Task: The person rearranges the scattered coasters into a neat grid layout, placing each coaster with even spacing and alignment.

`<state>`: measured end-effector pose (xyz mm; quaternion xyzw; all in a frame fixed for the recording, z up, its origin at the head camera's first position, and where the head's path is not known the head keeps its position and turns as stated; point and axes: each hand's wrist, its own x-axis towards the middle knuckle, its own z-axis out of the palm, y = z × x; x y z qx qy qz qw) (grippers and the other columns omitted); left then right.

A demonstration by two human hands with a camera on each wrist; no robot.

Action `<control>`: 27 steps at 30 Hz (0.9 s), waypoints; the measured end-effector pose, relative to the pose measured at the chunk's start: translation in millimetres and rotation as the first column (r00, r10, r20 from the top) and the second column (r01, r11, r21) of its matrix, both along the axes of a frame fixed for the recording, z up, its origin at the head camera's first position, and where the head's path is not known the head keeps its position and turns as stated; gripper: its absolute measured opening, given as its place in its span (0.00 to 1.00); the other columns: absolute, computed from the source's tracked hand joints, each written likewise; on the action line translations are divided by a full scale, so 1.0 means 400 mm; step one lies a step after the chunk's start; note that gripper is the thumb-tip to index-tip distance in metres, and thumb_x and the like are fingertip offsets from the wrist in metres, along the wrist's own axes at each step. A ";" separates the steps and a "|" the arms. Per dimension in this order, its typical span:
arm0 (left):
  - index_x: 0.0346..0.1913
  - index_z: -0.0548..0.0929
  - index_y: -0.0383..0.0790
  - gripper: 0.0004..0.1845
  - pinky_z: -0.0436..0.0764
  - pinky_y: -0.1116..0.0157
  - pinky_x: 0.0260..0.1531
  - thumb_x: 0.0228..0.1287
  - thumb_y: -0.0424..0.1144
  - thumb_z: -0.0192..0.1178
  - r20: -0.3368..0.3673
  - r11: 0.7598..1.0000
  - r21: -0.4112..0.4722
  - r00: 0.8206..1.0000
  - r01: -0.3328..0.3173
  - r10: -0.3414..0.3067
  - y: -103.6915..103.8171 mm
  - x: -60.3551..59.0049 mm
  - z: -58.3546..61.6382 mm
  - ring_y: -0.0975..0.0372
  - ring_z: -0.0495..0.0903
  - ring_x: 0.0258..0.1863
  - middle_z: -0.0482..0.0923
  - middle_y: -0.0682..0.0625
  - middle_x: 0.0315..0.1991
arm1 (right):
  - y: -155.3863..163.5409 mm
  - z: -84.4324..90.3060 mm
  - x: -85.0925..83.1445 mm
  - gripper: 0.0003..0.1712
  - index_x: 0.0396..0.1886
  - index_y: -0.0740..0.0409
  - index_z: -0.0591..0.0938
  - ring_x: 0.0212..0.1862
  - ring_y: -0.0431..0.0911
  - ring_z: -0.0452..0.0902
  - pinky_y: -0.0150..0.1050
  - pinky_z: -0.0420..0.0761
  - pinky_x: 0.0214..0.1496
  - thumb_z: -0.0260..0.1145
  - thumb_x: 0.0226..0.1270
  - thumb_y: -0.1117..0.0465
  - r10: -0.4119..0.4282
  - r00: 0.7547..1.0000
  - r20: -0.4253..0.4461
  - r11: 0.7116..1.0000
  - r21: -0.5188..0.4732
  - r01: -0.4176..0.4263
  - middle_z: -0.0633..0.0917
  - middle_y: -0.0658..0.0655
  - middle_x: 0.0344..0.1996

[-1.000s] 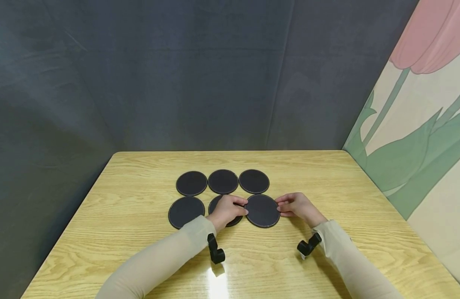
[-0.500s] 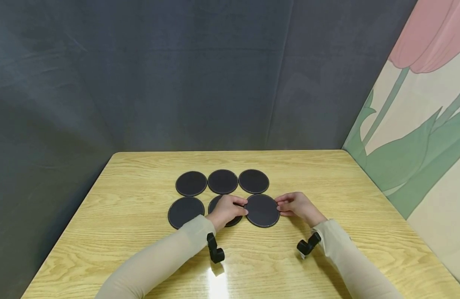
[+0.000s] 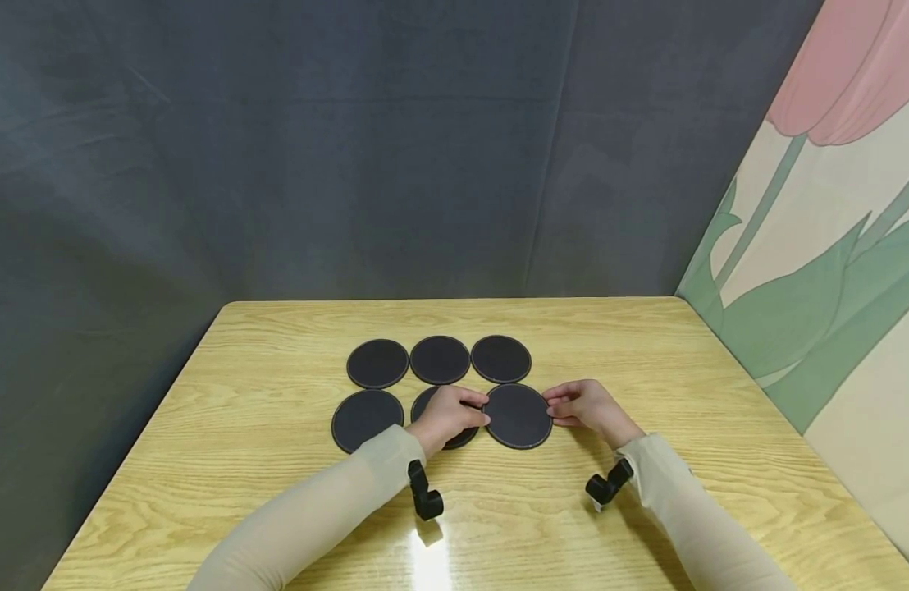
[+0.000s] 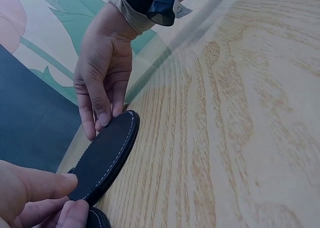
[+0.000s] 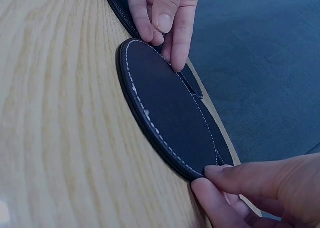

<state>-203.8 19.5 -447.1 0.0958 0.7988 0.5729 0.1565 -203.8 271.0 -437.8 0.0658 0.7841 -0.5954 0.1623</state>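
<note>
The near-right coaster [image 3: 518, 415] is pinched at 9 o'clock by the left hand [image 3: 447, 415] and at 3 o'clock by the right hand [image 3: 582, 405].

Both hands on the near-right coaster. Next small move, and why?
Probably let go. The near-right coaster lies flat on the table, completing the near row under the far one, with left hand and right hand pinching its opposite edges.
</note>
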 end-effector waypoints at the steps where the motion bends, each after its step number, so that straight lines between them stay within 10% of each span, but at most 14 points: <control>1: 0.51 0.85 0.33 0.19 0.82 0.62 0.49 0.54 0.28 0.68 -0.003 1.000 0.001 1.000 0.001 -0.001 0.000 0.001 0.001 0.54 0.79 0.50 0.81 0.42 0.50 | 0.001 -0.001 0.000 0.21 0.55 0.81 0.74 0.33 0.38 0.82 0.33 0.86 0.39 0.61 0.61 0.79 0.002 1.000 -0.002 1.000 0.000 -0.002 0.82 0.53 0.30; 27: 0.53 0.83 0.31 0.20 0.82 0.61 0.50 0.55 0.27 0.67 0.002 1.000 0.018 1.000 0.020 -0.020 -0.004 0.007 0.006 0.52 0.79 0.51 0.80 0.40 0.51 | 0.003 -0.001 -0.002 0.21 0.56 0.81 0.73 0.34 0.38 0.82 0.33 0.86 0.40 0.61 0.62 0.78 0.025 1.000 0.001 1.000 0.004 -0.025 0.82 0.53 0.31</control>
